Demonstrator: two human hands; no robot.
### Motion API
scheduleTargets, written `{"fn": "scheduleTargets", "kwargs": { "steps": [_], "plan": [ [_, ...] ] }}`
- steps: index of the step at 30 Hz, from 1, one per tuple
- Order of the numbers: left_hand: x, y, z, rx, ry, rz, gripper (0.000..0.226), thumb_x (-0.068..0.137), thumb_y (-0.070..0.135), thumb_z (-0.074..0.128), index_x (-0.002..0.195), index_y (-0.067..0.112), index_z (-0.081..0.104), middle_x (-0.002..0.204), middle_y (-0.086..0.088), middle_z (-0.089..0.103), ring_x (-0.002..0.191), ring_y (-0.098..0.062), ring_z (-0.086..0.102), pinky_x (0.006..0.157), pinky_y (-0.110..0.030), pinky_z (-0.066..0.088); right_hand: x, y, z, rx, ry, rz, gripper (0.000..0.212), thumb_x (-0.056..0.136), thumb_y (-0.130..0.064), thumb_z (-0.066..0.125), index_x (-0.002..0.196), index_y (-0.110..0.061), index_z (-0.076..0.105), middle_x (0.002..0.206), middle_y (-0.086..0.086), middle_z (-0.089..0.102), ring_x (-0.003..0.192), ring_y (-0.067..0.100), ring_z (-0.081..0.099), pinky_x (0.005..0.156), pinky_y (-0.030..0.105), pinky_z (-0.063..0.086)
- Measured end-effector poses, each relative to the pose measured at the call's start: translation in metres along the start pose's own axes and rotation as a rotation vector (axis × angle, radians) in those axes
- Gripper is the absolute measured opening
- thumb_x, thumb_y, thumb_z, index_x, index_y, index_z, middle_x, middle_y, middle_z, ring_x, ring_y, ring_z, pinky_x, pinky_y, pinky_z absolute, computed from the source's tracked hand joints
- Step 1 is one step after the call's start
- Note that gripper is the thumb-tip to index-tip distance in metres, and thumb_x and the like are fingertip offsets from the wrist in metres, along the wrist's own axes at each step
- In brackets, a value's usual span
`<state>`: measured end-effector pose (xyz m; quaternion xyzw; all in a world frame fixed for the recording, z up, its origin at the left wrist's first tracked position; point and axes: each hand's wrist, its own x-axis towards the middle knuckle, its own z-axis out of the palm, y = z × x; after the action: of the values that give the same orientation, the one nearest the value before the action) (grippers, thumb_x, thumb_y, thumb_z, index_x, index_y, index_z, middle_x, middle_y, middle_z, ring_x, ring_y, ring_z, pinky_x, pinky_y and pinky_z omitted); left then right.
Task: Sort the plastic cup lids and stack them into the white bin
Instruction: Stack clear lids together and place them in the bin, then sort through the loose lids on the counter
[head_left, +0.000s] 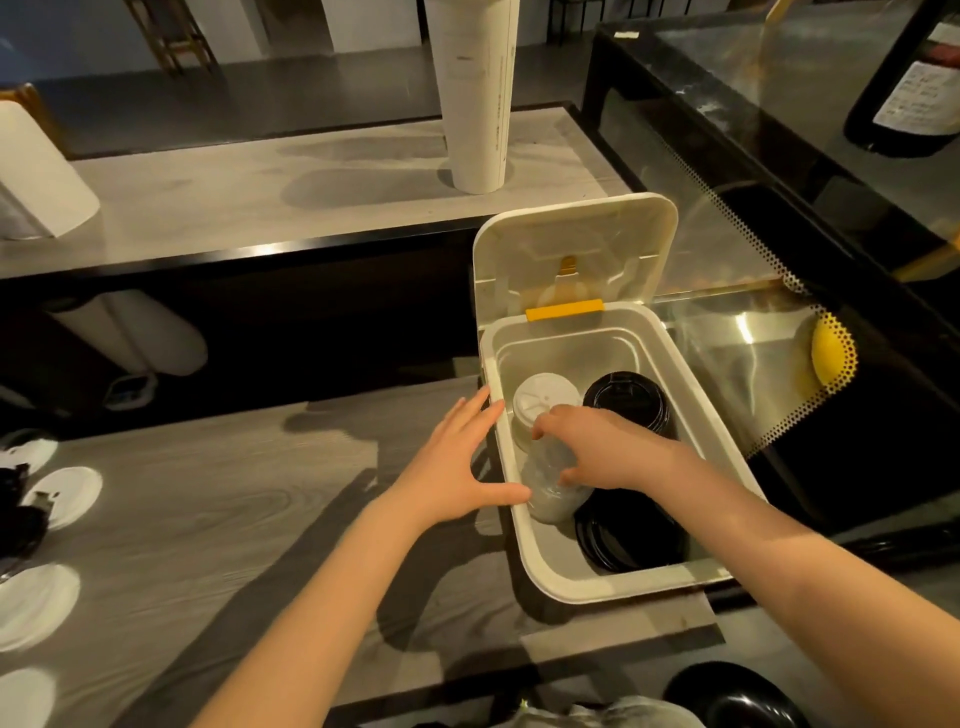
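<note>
Clear plastic lid stack (553, 486) lies along the white bin's (623, 584) 9 o'clock wall, right hand (608, 452) curled round it; left hand (452, 467) spread flat on the rim. Probably light, slick, crushable; grip mid-stack, gently.

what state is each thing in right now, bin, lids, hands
bin: open, lids inside
bin flap: swung up
white lid stack: on its side inside the bin, gripped by the right hand
black lids: stacked in the bin
left hand: open, against the bin's rim
right hand: fingers curled round the white lid stack
loose white lids: flat on the counter, outside the bin
</note>
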<state>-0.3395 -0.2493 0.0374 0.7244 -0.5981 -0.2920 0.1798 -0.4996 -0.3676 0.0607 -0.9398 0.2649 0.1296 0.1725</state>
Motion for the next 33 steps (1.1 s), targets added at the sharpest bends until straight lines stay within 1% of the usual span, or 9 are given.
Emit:
{"fn": "scheduleTargets", "kwargs": {
  "steps": [3,6,9,12,17,20,22,26,33],
  "plan": [
    [0.0,0.001,0.0,0.017,-0.011,-0.024,0.104,0.071,0.057,0.069,0.149,0.036,0.003,0.156,0.017,-0.011,0.143,-0.007,-0.011,0.116,-0.034,0.003,0.006,-0.003,0.008,-0.144,-0.044,0.002,0.053,0.084,-0.023,0.066,0.131,-0.02,0.043,0.121,0.003,0.055,0.101,0.026,0.058,0.083,0.04,0.051],
    [0.0,0.002,-0.001,0.054,-0.017,-0.039,0.104,0.071,0.059,0.068,0.148,0.037,0.002,0.157,0.015,-0.01,0.144,-0.009,-0.011,0.116,-0.036,0.004,0.007,-0.001,0.008,-0.162,-0.077,0.02,0.053,0.083,-0.02,0.064,0.13,-0.022,0.041,0.115,0.004,0.059,0.098,0.026,0.059,0.079,0.039,0.052],
    [-0.001,0.005,-0.004,0.109,-0.038,-0.068,0.104,0.071,0.061,0.067,0.148,0.037,0.001,0.157,0.013,-0.01,0.145,-0.012,-0.01,0.118,-0.048,0.007,0.007,-0.001,0.008,-0.292,-0.075,-0.015,0.044,0.084,-0.02,0.061,0.124,-0.02,0.042,0.105,0.006,0.062,0.093,0.026,0.059,0.073,0.035,0.048],
    [-0.002,0.01,-0.009,0.191,-0.069,-0.078,0.103,0.072,0.063,0.064,0.149,0.036,0.001,0.158,0.012,-0.01,0.145,-0.012,-0.011,0.115,-0.055,0.007,0.011,0.0,0.011,-0.335,-0.097,-0.009,0.038,0.088,-0.026,0.058,0.123,-0.018,0.045,0.108,0.007,0.062,0.098,0.027,0.058,0.077,0.036,0.048],
    [-0.001,0.015,-0.014,0.344,-0.071,-0.052,0.102,0.073,0.069,0.058,0.15,0.031,0.002,0.159,0.007,-0.006,0.145,-0.016,-0.008,0.115,-0.051,0.009,0.012,-0.001,0.01,-0.296,-0.09,-0.013,0.043,0.086,-0.031,0.062,0.125,-0.018,0.049,0.112,0.004,0.061,0.102,0.026,0.056,0.084,0.038,0.05],
    [-0.005,0.012,-0.021,0.404,-0.004,-0.044,0.094,0.078,0.07,0.05,0.15,0.027,0.008,0.159,0.004,0.0,0.146,-0.017,-0.003,0.115,-0.049,0.011,0.008,-0.003,0.005,-0.236,0.002,-0.024,0.046,0.087,-0.036,0.06,0.128,-0.019,0.047,0.119,0.004,0.059,0.108,0.026,0.055,0.088,0.04,0.049],
    [-0.011,0.004,-0.029,0.431,0.044,-0.082,0.084,0.084,0.064,0.048,0.15,0.025,0.013,0.159,0.002,0.004,0.146,-0.018,0.0,0.115,-0.047,0.013,0.007,-0.007,-0.004,-0.235,0.105,-0.026,0.047,0.091,-0.039,0.054,0.132,-0.02,0.045,0.125,0.003,0.056,0.114,0.024,0.053,0.09,0.039,0.048],
    [-0.031,-0.023,-0.047,0.458,0.109,-0.191,0.072,0.089,0.052,0.05,0.148,0.023,0.021,0.158,0.0,0.012,0.146,-0.02,0.004,0.115,-0.047,0.015,0.017,-0.037,-0.024,-0.154,0.249,-0.056,0.045,0.095,-0.038,0.048,0.136,-0.022,0.043,0.125,0.003,0.056,0.114,0.022,0.052,0.086,0.035,0.049],
    [-0.093,-0.099,-0.085,0.405,0.206,-0.39,0.069,0.089,0.05,0.052,0.146,0.02,0.028,0.156,-0.001,0.02,0.144,-0.02,0.014,0.114,-0.04,0.021,0.069,-0.125,-0.022,-0.053,0.25,-0.183,0.052,0.094,-0.04,0.05,0.142,-0.023,0.038,0.14,0.002,0.049,0.126,0.021,0.047,0.1,0.037,0.044]
  ]
}}
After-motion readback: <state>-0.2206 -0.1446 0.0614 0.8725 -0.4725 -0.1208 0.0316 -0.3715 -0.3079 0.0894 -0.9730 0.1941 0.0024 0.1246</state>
